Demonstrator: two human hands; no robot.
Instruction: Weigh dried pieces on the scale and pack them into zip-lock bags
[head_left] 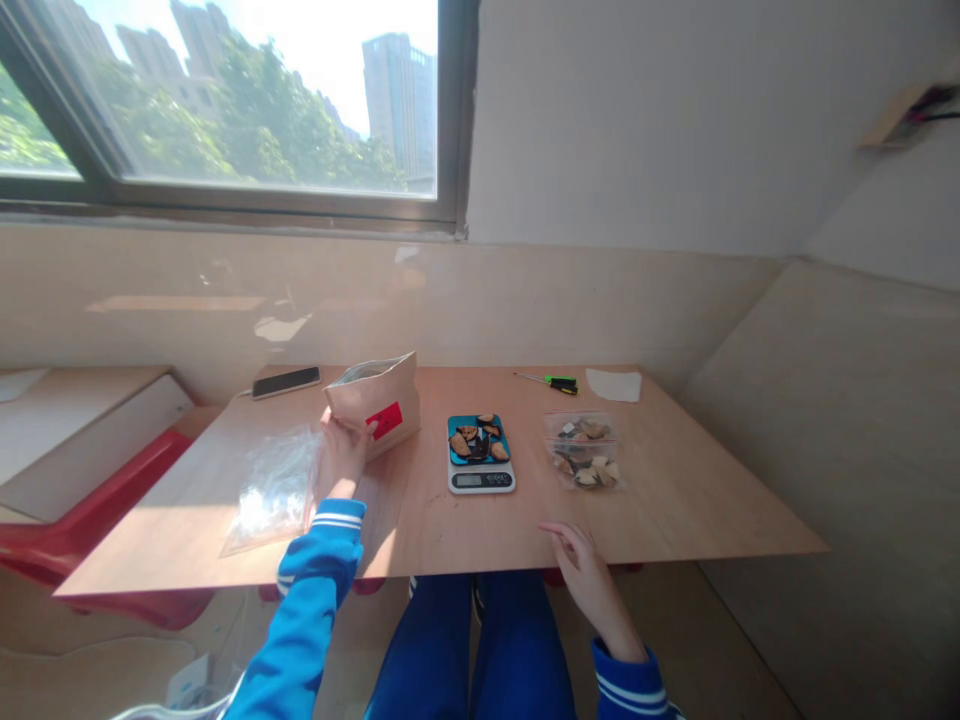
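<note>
My left hand (pixel 346 442) is closed on the lower left side of a brown paper bag (pixel 399 398) with a red label, its thumb on the front. The bag stands upright with its top gaping; its contents are hidden. To its right is a kitchen scale (pixel 454 481) with a blue platform, on which lie several dark-edged dried slices (pixel 460 446). My right hand (pixel 576 552) hovers at the table's front edge, index finger stretched out and nothing held. Beyond it lie two zip bags (pixel 585 466) of dried slices, one behind the other.
Clear plastic zip bags (pixel 274 485) lie flat on the wooden table (pixel 697 500) at the left. At the back are a phone (pixel 286 382) with a cable, screwdrivers (pixel 556 383) and a white paper (pixel 613 385). A red stool (pixel 97 510) stands left of the table.
</note>
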